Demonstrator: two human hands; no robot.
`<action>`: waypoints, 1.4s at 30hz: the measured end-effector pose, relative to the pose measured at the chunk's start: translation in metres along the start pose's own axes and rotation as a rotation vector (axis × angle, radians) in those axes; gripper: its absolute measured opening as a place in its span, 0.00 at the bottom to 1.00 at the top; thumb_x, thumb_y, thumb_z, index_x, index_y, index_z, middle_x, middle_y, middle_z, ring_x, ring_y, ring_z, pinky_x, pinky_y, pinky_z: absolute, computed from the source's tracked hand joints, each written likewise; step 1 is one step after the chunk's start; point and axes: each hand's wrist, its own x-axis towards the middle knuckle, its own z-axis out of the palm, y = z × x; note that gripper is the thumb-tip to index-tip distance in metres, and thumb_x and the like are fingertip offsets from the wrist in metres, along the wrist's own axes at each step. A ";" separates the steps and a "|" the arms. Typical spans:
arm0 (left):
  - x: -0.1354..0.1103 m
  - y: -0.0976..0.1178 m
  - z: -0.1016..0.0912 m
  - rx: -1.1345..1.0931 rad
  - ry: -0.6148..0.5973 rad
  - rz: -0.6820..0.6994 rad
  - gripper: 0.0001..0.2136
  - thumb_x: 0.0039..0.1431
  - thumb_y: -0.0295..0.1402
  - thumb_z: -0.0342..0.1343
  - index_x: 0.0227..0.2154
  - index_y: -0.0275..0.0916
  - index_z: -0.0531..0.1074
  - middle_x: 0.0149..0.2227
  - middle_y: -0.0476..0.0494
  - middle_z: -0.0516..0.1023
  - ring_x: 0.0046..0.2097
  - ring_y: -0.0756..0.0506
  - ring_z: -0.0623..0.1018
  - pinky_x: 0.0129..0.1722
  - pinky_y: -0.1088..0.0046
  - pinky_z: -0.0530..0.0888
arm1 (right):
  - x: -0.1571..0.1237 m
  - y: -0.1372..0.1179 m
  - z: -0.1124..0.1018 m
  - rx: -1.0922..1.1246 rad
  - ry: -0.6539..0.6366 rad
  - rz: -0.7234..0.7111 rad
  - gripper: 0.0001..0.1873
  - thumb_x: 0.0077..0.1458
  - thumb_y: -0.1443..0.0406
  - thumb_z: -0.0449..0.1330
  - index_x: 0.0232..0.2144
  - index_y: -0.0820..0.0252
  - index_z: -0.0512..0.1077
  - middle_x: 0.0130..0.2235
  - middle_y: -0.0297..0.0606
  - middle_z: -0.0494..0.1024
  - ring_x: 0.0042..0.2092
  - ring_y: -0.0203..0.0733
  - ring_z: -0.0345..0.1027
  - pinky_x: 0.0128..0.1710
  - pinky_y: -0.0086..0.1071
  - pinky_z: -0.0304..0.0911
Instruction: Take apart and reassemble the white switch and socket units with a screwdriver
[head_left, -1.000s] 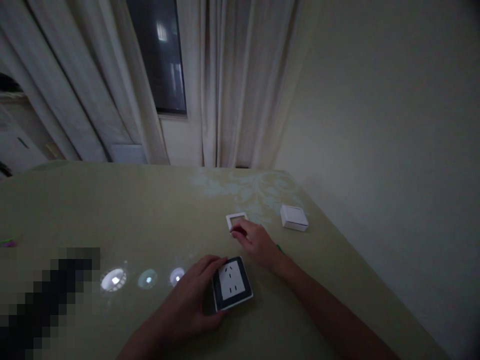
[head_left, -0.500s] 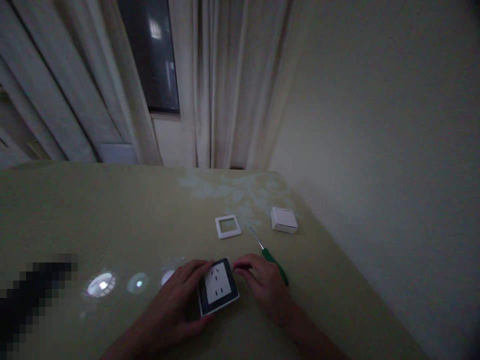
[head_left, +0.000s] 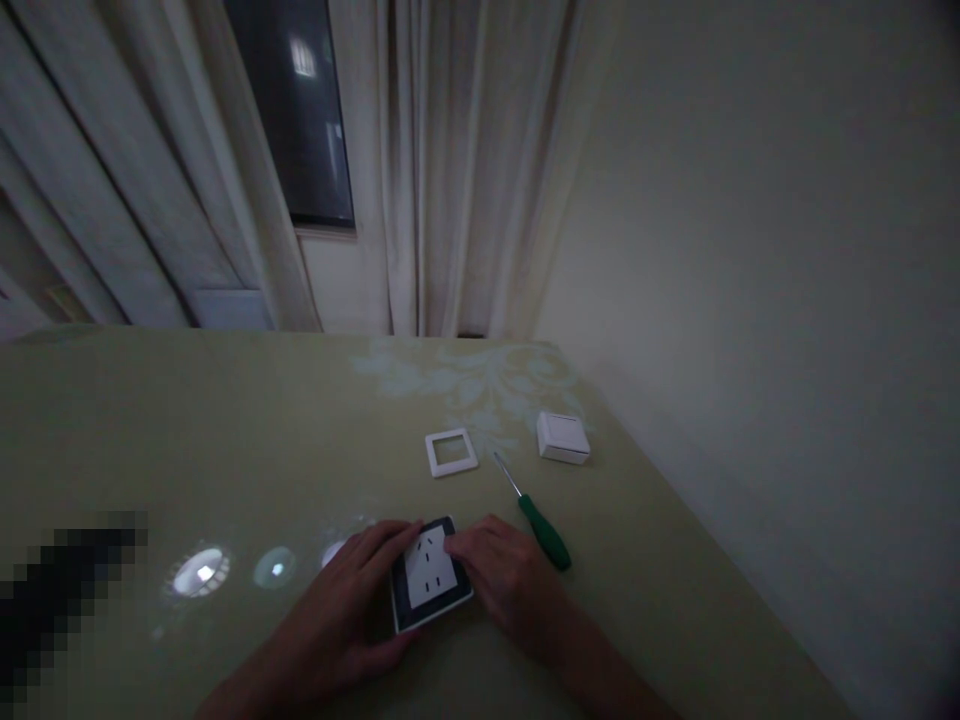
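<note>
My left hand (head_left: 351, 600) grips a wall socket (head_left: 432, 568) by its left side, fingers at the top edge and thumb below. The socket has a white face with dark slots, a black surround and a pale rim. At its upper right edge, the closed fingers of my right hand (head_left: 501, 570) press together over the face. Whatever they hold, if anything, is hidden. Just beyond that hand lies a screwdriver (head_left: 545, 533) with a green handle, its metal tip pointing away from me. A square white frame (head_left: 451, 468) rests flat farther back.
A small white box-like piece (head_left: 563, 438) sits at the back right of the green table (head_left: 225, 430). The wall (head_left: 750, 300) runs along the right side, and curtains (head_left: 450, 180) hang behind. Bright reflections show on the tabletop at left.
My right fingers have moved left from beside the socket's edge onto its upper right face. A thin dark thing seen at their tips before is now hidden. My left hand keeps its grip.
</note>
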 end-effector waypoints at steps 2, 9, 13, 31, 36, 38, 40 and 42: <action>0.000 -0.001 0.001 0.002 0.000 0.009 0.43 0.60 0.38 0.68 0.75 0.55 0.54 0.69 0.38 0.72 0.65 0.30 0.77 0.62 0.51 0.79 | 0.000 0.000 0.003 0.008 0.014 0.016 0.10 0.73 0.72 0.58 0.51 0.60 0.77 0.42 0.43 0.86 0.43 0.46 0.78 0.47 0.37 0.73; -0.001 -0.002 0.003 0.008 0.016 0.001 0.43 0.60 0.36 0.68 0.75 0.54 0.56 0.69 0.37 0.72 0.65 0.30 0.77 0.62 0.51 0.79 | -0.003 0.003 0.019 0.035 0.108 0.135 0.05 0.69 0.71 0.65 0.41 0.57 0.80 0.39 0.39 0.86 0.40 0.47 0.78 0.41 0.37 0.72; -0.001 -0.002 0.002 -0.002 0.014 0.001 0.44 0.59 0.34 0.68 0.75 0.54 0.55 0.69 0.36 0.72 0.65 0.30 0.76 0.62 0.50 0.79 | -0.005 0.003 0.018 0.060 0.115 0.151 0.06 0.67 0.72 0.66 0.42 0.57 0.81 0.40 0.38 0.87 0.42 0.45 0.79 0.44 0.36 0.73; -0.001 -0.003 0.006 -0.003 0.034 -0.005 0.45 0.56 0.32 0.68 0.75 0.53 0.57 0.69 0.36 0.72 0.65 0.29 0.76 0.63 0.50 0.78 | 0.001 0.003 0.010 0.223 0.050 0.321 0.10 0.66 0.74 0.66 0.45 0.56 0.83 0.45 0.39 0.85 0.47 0.42 0.81 0.50 0.32 0.75; -0.001 -0.001 0.005 -0.001 0.030 -0.013 0.44 0.57 0.32 0.68 0.74 0.53 0.56 0.69 0.37 0.72 0.66 0.30 0.75 0.63 0.48 0.77 | 0.003 0.005 0.008 0.114 -0.004 0.217 0.08 0.67 0.74 0.65 0.43 0.58 0.80 0.44 0.40 0.83 0.47 0.44 0.79 0.49 0.35 0.75; -0.001 -0.001 0.005 -0.004 0.025 -0.016 0.45 0.57 0.33 0.68 0.75 0.54 0.56 0.69 0.36 0.72 0.66 0.29 0.75 0.63 0.47 0.77 | 0.003 0.006 0.009 0.091 -0.015 0.197 0.07 0.68 0.74 0.63 0.44 0.58 0.78 0.45 0.41 0.82 0.47 0.45 0.78 0.49 0.36 0.76; -0.001 -0.001 0.004 -0.003 0.017 -0.011 0.45 0.57 0.33 0.68 0.75 0.54 0.55 0.69 0.36 0.72 0.66 0.29 0.75 0.63 0.47 0.77 | 0.003 0.007 0.010 0.063 -0.027 0.175 0.07 0.70 0.73 0.61 0.45 0.58 0.77 0.45 0.42 0.82 0.47 0.45 0.77 0.48 0.37 0.76; 0.000 0.000 0.003 0.000 0.012 -0.010 0.45 0.57 0.33 0.68 0.75 0.55 0.55 0.69 0.36 0.71 0.66 0.29 0.75 0.63 0.47 0.77 | 0.003 0.007 0.012 0.040 -0.033 0.159 0.07 0.71 0.73 0.60 0.44 0.59 0.76 0.44 0.42 0.81 0.46 0.46 0.77 0.48 0.38 0.76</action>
